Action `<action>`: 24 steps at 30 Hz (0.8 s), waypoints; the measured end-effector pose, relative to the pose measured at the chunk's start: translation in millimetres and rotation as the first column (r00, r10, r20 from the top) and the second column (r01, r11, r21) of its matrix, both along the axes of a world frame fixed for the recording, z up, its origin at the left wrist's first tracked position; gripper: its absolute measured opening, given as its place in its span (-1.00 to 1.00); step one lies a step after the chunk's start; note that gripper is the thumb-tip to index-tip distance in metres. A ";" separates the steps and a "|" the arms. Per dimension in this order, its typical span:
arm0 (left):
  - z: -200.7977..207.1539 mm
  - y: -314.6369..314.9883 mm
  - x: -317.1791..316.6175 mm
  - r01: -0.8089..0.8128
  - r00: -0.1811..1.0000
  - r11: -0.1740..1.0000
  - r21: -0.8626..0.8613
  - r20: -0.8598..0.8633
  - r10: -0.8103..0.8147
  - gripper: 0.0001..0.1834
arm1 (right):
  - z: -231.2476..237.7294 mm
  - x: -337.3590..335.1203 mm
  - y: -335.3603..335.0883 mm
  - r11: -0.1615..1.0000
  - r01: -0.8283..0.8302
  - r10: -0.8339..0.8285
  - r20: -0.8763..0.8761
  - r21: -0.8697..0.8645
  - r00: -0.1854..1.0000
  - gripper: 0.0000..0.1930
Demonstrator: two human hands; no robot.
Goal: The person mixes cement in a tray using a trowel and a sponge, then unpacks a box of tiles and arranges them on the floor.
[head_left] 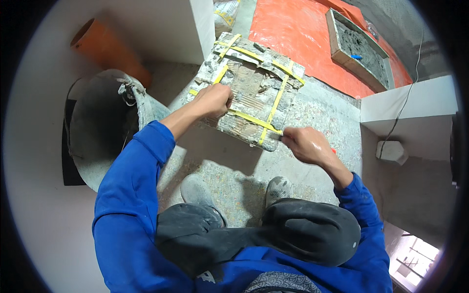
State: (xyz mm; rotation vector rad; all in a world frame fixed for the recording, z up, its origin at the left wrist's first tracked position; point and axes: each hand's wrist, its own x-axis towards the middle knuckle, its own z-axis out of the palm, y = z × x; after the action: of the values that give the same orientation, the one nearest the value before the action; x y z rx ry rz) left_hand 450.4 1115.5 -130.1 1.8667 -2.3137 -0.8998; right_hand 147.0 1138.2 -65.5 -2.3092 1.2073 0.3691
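In front of me is a rough rectangular slab point(251, 88), crusted with grey mortar, with ribbed patches and yellow straps point(275, 105) crossing it. My left hand point(215, 100) is closed in a fist at its near left part, on a yellow strap. At the near right corner my right hand point(305, 143) is closed round a tool point(275, 137). A short grey metal end of this tool reaches to the strap at the corner, and a small red bit shows behind the hand. The fingers hide the rest of it.
A large grey bucket point(159, 108) stands at left, beside an orange pipe point(105, 51) by the wall. Beyond the slab, an orange sheet point(288, 27) carries a wooden trough point(354, 66) of wet mortar. A cable point(408, 95) hangs at right. My shoes point(195, 189) are close below.
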 end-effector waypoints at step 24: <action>39.7 -3.3 13.2 0.031 0.997 0.996 -0.086 0.068 -0.026 -0.84 | -10.8 108.1 11.6 0.963 -0.247 0.264 -0.217 0.104 0.940 -0.70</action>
State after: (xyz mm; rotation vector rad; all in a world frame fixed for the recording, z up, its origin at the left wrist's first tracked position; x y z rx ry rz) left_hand 463.6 1112.2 -90.4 1.8620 -2.3821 -0.7369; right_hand 255.1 1149.8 -76.3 -2.4124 0.9737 0.7798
